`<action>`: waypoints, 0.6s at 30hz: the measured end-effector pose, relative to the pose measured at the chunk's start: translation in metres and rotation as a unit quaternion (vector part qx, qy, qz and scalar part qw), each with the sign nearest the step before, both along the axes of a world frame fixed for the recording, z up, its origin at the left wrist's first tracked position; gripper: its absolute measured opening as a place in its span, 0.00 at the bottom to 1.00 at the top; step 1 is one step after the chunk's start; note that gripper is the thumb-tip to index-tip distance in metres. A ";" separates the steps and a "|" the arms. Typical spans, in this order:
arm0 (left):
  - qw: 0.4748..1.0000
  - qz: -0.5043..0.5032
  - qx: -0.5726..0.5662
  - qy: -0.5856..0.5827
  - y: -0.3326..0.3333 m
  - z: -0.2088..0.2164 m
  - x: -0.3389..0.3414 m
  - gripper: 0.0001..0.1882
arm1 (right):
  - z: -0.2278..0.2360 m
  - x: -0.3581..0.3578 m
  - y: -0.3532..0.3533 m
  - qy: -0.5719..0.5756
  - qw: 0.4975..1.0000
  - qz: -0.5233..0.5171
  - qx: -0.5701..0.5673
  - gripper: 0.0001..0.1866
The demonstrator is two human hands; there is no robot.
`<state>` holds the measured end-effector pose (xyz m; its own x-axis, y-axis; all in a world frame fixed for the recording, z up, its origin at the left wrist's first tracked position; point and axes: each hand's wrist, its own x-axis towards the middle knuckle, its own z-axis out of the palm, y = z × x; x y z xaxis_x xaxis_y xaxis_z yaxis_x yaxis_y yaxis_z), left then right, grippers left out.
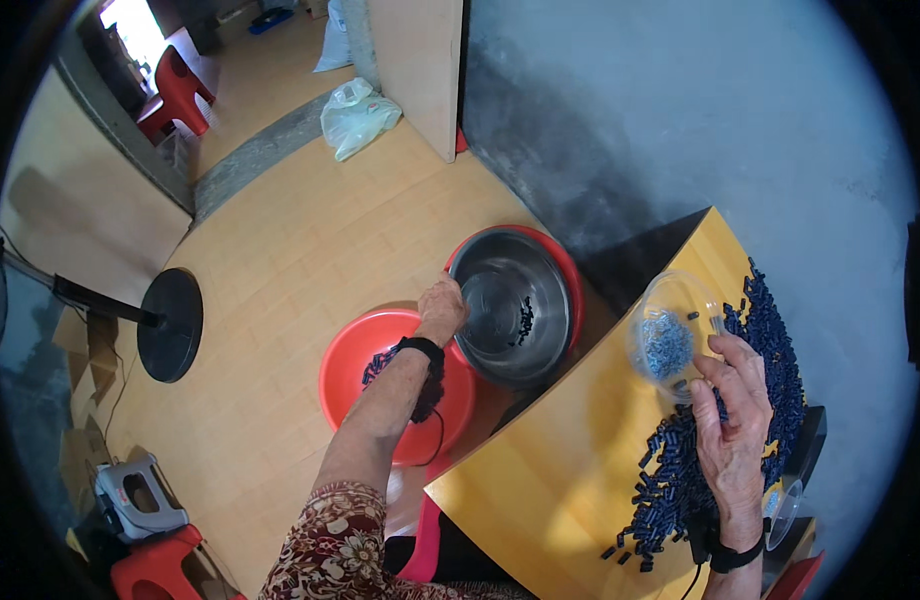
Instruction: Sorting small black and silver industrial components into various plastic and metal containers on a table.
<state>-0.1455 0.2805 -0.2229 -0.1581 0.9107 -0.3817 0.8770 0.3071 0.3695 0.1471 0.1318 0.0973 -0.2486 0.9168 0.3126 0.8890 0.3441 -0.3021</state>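
Note:
My left hand (pixel 443 308) reaches out over a red plastic basin (pixel 332 375) and is closed on the left rim of a steel basin (pixel 552 290); its fingertips are partly hidden. A small heap of black pieces (pixel 525 322) lies inside the steel basin. Dark tubes (pixel 375 368) show in the red basin, partly behind my forearm. On the yellow tabletop (pixel 560 455), my right hand (pixel 732 410) grips the near right edge of a clear plastic tub (pixel 642 335) between thumb and fingers. Small light-blue pieces (pixel 666 345) are in that tub. Many short dark-blue tubes (pixel 670 490) surround the hand.
Another red basin (pixel 572 270) sits under the steel one. A round black stand base (pixel 172 325) rests on the floor at left. A clear lid or dish (pixel 783 512) lies at the table's right edge. A plastic bag (pixel 358 118) and a red chair (pixel 180 95) are farther back.

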 end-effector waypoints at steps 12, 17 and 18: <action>0.971 0.084 0.191 -0.114 -0.025 0.025 -0.047 0.26 | 0.015 0.017 -0.045 0.052 0.995 -0.085 -0.018 0.08; 0.936 0.117 0.310 -0.120 -0.029 0.046 -0.104 0.26 | 0.015 0.037 -0.075 0.042 0.990 -0.132 -0.031 0.08; 0.930 0.108 0.337 -0.103 -0.026 0.055 -0.109 0.25 | 0.016 0.043 -0.082 0.040 0.990 -0.130 -0.031 0.08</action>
